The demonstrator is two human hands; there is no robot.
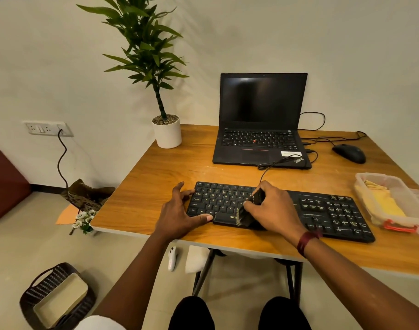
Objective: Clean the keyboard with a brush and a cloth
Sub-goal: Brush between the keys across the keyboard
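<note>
Brushing is in progress: right hand (274, 210) grips brush (246, 216), bristles on keyboard (327, 210); left hand (177, 214), fingers spread, braces it. Cloth (392, 207), well right of both hands, appears unused.

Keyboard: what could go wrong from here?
The brush, gripped by the right hand, is down on the keys: hard strokes may lift a keycap. The left hand steadies the keyboard only at its left end, so it could slide. The cable loops over the laptop corner and could snag.
</note>
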